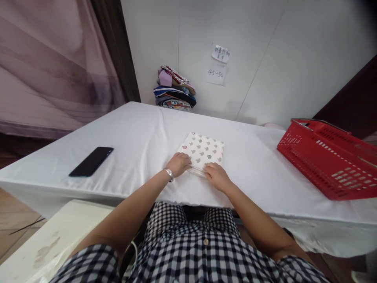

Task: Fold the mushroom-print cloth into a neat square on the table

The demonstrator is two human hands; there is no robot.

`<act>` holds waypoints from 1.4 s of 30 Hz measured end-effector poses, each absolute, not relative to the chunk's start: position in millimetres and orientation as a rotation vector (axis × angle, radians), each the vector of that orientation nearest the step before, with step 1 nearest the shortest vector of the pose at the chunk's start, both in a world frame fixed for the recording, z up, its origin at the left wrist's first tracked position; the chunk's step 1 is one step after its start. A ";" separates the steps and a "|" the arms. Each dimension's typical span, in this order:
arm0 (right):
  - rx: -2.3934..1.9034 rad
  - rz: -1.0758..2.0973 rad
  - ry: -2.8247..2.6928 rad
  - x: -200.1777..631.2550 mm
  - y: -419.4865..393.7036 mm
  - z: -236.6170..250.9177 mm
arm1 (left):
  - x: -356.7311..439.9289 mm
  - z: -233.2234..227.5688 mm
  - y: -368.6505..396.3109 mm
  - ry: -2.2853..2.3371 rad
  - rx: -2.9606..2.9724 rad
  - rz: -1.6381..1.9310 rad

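A folded white cloth with small grey, green and red motifs lies flat on the white-covered table in front of me. Its layered near edge faces my body. My left hand, with a silver band at the wrist, pinches the near left corner. At the near right corner, my right hand has its fingers closed on the same edge. The fingertips and thumbs are partly hidden by the hands and the cloth's layers.
On the left of the white tablecloth lies a black phone. A red plastic basket stands at the right. Beyond the far edge, a pile of folded fabrics rests by the wall, near paper signs.
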State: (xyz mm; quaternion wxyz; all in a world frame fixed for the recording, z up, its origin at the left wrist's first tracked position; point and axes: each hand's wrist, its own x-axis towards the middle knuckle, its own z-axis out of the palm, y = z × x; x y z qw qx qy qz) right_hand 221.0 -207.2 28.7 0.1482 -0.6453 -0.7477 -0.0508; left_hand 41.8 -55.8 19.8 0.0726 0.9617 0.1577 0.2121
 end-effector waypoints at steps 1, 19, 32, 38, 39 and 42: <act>-1.865 -0.144 -2.159 220.5 -207.3 30.1 | 42.0 20.3 -55.8 0.446 2.917 0.639; -2.092 -0.351 -2.225 201.7 -204.6 37.3 | 60.1 35.3 -76.7 0.283 3.348 0.407; -1.999 -0.300 -2.196 206.8 -214.5 33.3 | 52.2 26.2 -78.8 0.509 3.207 0.501; -1.870 -0.295 -2.177 210.8 -215.5 27.0 | 50.1 27.2 -80.5 0.551 3.144 0.541; -1.863 -0.290 -2.177 210.8 -215.8 26.1 | 49.8 27.2 -80.9 0.560 3.127 0.531; -1.851 -0.265 -2.170 210.3 -216.6 23.7 | 48.4 26.4 -81.1 0.545 3.076 0.499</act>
